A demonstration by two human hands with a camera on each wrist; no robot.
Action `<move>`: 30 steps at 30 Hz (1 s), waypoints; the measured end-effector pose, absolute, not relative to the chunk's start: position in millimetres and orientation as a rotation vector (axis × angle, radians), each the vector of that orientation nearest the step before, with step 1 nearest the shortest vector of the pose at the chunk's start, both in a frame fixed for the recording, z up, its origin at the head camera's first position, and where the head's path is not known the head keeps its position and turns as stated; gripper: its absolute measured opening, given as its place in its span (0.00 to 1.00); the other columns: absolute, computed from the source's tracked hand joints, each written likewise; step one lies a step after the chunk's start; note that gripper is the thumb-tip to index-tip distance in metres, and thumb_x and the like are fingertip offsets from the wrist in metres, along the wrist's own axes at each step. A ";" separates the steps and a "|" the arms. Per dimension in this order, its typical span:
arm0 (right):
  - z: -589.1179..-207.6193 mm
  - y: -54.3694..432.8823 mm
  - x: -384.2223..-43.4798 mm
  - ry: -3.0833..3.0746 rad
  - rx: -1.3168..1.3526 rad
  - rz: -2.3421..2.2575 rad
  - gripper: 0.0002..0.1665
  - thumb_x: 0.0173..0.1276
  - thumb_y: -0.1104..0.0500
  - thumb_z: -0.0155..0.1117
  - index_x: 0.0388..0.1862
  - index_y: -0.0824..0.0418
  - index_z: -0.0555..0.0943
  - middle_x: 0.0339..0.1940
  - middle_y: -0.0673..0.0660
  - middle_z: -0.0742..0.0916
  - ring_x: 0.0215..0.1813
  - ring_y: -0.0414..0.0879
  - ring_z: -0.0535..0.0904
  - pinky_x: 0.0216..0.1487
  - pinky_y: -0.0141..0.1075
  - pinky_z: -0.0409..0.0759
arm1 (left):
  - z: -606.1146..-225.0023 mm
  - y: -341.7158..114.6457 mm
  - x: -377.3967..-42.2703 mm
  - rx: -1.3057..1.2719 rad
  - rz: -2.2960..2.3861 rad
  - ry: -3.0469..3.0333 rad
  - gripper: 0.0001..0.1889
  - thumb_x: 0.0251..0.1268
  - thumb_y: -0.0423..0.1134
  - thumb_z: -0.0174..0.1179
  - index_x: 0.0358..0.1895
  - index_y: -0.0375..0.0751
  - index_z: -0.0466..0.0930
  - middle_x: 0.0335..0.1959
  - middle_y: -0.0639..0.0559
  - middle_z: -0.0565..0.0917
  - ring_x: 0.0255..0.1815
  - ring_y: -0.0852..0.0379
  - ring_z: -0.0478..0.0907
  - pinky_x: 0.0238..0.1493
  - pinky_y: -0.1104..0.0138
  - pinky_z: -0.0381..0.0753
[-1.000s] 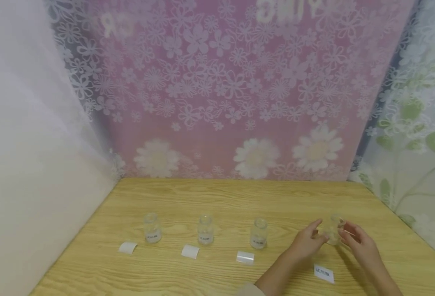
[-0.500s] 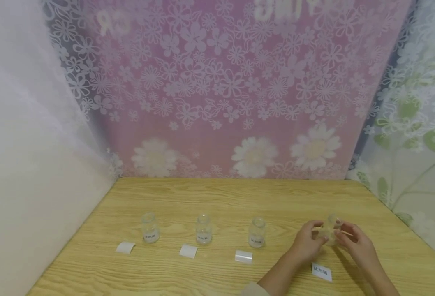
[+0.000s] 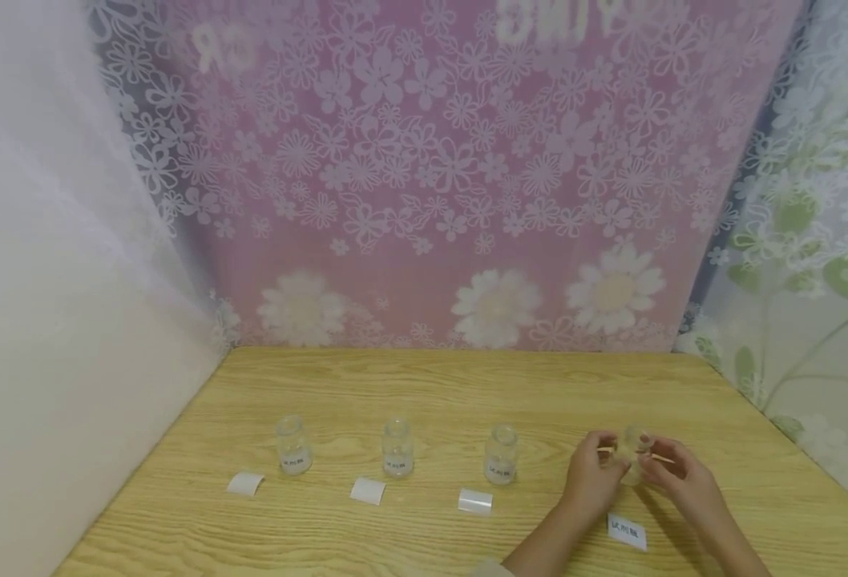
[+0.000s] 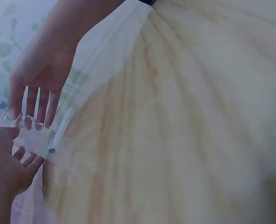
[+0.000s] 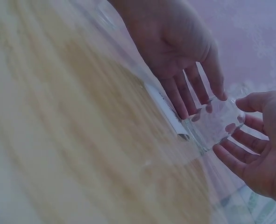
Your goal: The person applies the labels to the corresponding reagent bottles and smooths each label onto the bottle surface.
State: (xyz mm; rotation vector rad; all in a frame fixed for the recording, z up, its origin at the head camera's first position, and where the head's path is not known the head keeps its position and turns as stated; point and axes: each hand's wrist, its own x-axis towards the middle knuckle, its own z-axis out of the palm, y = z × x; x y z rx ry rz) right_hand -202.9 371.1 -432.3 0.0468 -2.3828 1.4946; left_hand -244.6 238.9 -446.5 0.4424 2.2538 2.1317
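At the right of the table in the head view, a small clear glass bottle (image 3: 636,449) with a wide mouth is held between both hands. My left hand (image 3: 592,478) grips its left side with fingers and thumb. From the other side, my right hand (image 3: 687,486) holds it, fingers spread along the glass. Both wrist views show the bottle (image 5: 216,122) between the fingertips, its base near the table. Just in front of it lies a white label (image 3: 626,531) printed with dark characters. Whether the bottle's base touches the table I cannot tell.
To the left, three more glass bottles (image 3: 500,455) stand upright in a row, each with printed characters low on its side. Curled blank white slips (image 3: 475,502) lie in front of them. A flowered pink backdrop (image 3: 424,176) closes the table's far edge.
Both hands and the bottle between them have shifted a little left and nearer the person. The right hand's fingers have closed further along the glass. The label stays where it lay.
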 end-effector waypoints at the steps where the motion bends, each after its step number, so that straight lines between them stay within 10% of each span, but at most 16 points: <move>1: -432.6 370.3 -202.6 -2.385 0.051 1.489 0.27 0.70 0.61 0.54 0.58 0.78 0.61 0.40 0.28 0.73 0.40 0.24 0.73 0.37 0.30 0.79 | -446.9 238.5 -243.9 0.435 2.137 2.251 0.16 0.54 0.31 0.65 0.47 0.46 0.76 0.41 0.66 0.75 0.43 0.65 0.73 0.44 0.72 0.73; 13: -431.5 360.6 -198.3 -2.425 0.065 1.478 0.25 0.70 0.61 0.54 0.58 0.78 0.63 0.45 0.43 0.76 0.40 0.25 0.73 0.38 0.30 0.79 | -451.7 231.1 -235.7 0.390 2.132 2.304 0.15 0.55 0.34 0.65 0.44 0.54 0.74 0.43 0.64 0.78 0.47 0.61 0.74 0.46 0.70 0.74; 18: -432.2 358.4 -196.9 -2.430 0.069 1.487 0.25 0.70 0.61 0.53 0.58 0.77 0.62 0.42 0.33 0.75 0.40 0.26 0.74 0.37 0.30 0.79 | -451.4 227.5 -232.3 0.380 2.145 2.297 0.16 0.55 0.34 0.64 0.45 0.54 0.74 0.43 0.65 0.77 0.45 0.63 0.74 0.44 0.71 0.74; 25: -431.8 353.0 -196.2 -2.472 0.057 1.431 0.24 0.71 0.61 0.52 0.59 0.76 0.63 0.52 0.70 0.75 0.40 0.25 0.73 0.37 0.31 0.79 | -450.6 224.3 -228.7 0.338 2.166 2.319 0.16 0.53 0.34 0.65 0.43 0.55 0.74 0.42 0.67 0.77 0.44 0.64 0.73 0.42 0.70 0.74; 30: -431.4 351.1 -196.2 -2.486 0.083 1.433 0.24 0.72 0.61 0.51 0.60 0.76 0.62 0.54 0.73 0.73 0.41 0.24 0.72 0.38 0.31 0.79 | -451.4 220.2 -229.7 0.349 2.150 2.333 0.16 0.54 0.36 0.65 0.44 0.55 0.74 0.43 0.67 0.77 0.44 0.64 0.73 0.43 0.70 0.74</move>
